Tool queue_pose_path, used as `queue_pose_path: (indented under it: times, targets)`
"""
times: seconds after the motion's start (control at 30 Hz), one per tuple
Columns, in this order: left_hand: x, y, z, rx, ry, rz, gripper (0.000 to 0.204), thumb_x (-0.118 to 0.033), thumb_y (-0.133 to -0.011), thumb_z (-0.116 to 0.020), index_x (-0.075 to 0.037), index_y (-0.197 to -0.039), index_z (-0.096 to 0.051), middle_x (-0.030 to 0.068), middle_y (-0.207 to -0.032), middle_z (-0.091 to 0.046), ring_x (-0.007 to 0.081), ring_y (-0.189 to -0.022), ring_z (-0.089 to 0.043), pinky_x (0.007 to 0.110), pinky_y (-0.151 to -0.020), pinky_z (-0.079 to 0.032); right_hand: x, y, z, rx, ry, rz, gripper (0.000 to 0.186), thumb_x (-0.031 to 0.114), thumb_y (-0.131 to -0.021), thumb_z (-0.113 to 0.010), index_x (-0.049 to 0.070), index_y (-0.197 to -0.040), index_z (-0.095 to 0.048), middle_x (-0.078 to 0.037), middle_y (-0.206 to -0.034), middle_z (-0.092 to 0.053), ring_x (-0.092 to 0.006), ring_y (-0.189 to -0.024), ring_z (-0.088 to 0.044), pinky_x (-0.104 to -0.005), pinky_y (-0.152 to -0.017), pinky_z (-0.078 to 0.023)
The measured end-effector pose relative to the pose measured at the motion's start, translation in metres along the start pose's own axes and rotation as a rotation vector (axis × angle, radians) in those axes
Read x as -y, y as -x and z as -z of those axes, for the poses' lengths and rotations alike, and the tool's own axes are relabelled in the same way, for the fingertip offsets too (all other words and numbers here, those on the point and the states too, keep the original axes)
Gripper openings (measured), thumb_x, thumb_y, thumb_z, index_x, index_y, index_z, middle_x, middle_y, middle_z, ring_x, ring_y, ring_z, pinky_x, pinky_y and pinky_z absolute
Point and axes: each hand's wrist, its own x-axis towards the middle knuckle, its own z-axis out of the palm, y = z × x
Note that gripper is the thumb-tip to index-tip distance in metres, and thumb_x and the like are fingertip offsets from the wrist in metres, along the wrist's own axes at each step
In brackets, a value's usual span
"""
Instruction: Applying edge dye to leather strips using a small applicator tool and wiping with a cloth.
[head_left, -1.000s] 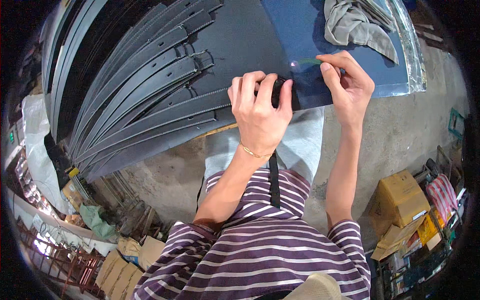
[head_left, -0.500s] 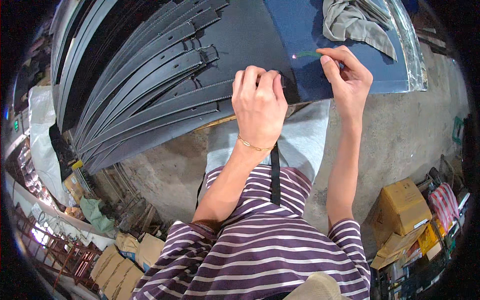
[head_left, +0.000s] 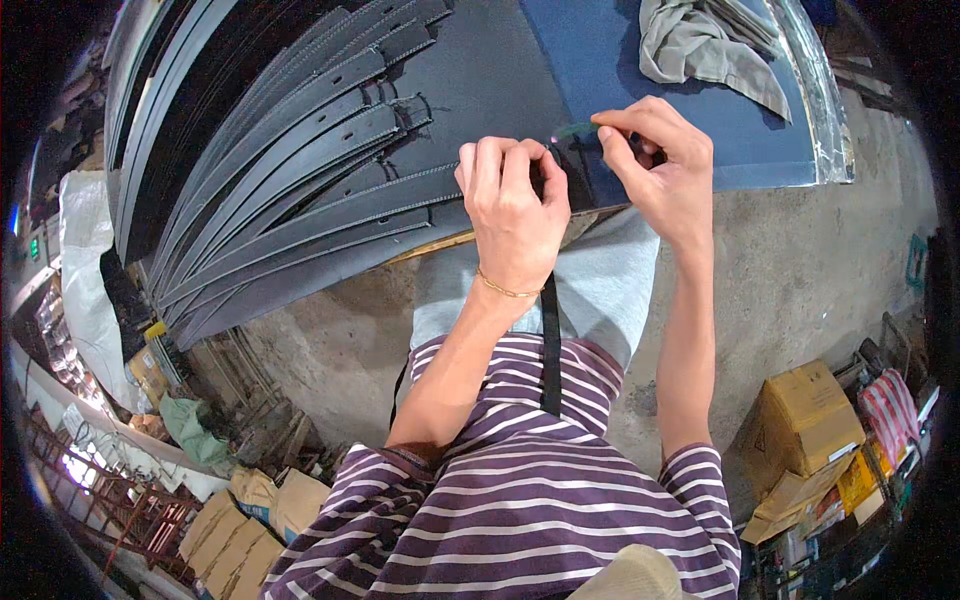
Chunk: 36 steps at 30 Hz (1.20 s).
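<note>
Head cam only here: a whole fan of dark leather straps (head_left: 300,180) lies spread over the blue table (head_left: 620,70), probably so each one can be pulled off the pile in turn. The left hand (head_left: 512,205) is curled shut, pinning one black strap (head_left: 551,340) at the table edge while its tail hangs down over the striped shirt. The right hand (head_left: 655,165) pinches a thin greenish tool (head_left: 575,129), fingers together, tip right by the strap end. Grey rag (head_left: 700,45) sits behind, well apart.
</note>
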Motion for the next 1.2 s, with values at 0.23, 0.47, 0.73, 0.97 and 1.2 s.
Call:
queue_pose_path:
  times: [0.23,0.47,0.73,0.97,1.2]
  targets:
    - [0.0016,0.0007,-0.0005,-0.030,0.053,0.001,0.014,0.006,-0.073,-0.071,-0.002,-0.082,-0.064,0.0101,-0.081,-0.059,0.0281,-0.077,-0.056,0.039,-0.069,-0.046,0.0023,-0.0016,0.0009,0.052,0.065,0.038,0.012,0.004,-0.078,-0.073,0.002,-0.090,-0.075,-0.005,-0.073,-0.063,-0.0142,-0.064,-0.055,-0.0277,-0.052,-0.040]
    - [0.0042,0.0027,-0.0026,-0.053,0.051,-0.010,0.015,0.006,-0.073,-0.072,-0.002,-0.082,-0.064,0.0104,-0.081,-0.059,0.0287,-0.077,-0.056,0.039,-0.069,-0.046,0.0023,-0.0021,-0.0004,0.061,0.100,0.057,0.012,0.004,-0.077,-0.073,0.002,-0.089,-0.075,-0.006,-0.074,-0.064,-0.0168,-0.067,-0.057,-0.0300,-0.056,-0.043]
    - [0.0034,0.0019,-0.0026,-0.045,0.052,-0.008,0.015,0.006,-0.073,-0.071,-0.002,-0.083,-0.064,0.0104,-0.082,-0.059,0.0294,-0.078,-0.056,0.040,-0.070,-0.046,0.0040,-0.0023,-0.0002,0.070,0.093,0.046,0.012,0.004,-0.077,-0.074,0.002,-0.089,-0.075,-0.006,-0.073,-0.064,-0.0163,-0.066,-0.057,-0.0292,-0.054,-0.041]
    - [0.0035,0.0028,-0.0021,-0.040,0.053,-0.007,0.015,0.006,-0.073,-0.071,-0.002,-0.083,-0.063,0.0106,-0.083,-0.059,0.0300,-0.079,-0.056,0.041,-0.071,-0.046,0.0047,-0.0019,0.0012,0.049,0.051,0.003,0.012,0.004,-0.078,-0.073,0.003,-0.090,-0.076,-0.005,-0.073,-0.064,-0.0149,-0.065,-0.056,-0.0280,-0.052,-0.041]
    - [0.0033,0.0034,-0.0024,-0.040,0.060,-0.007,0.015,0.006,-0.073,-0.070,-0.002,-0.084,-0.063,0.0110,-0.084,-0.059,0.0306,-0.080,-0.056,0.041,-0.072,-0.046,0.0025,-0.0026,0.0007,0.077,0.105,0.072,0.012,0.004,-0.078,-0.073,0.003,-0.090,-0.076,-0.005,-0.074,-0.064,-0.0145,-0.065,-0.057,-0.0278,-0.053,-0.042]
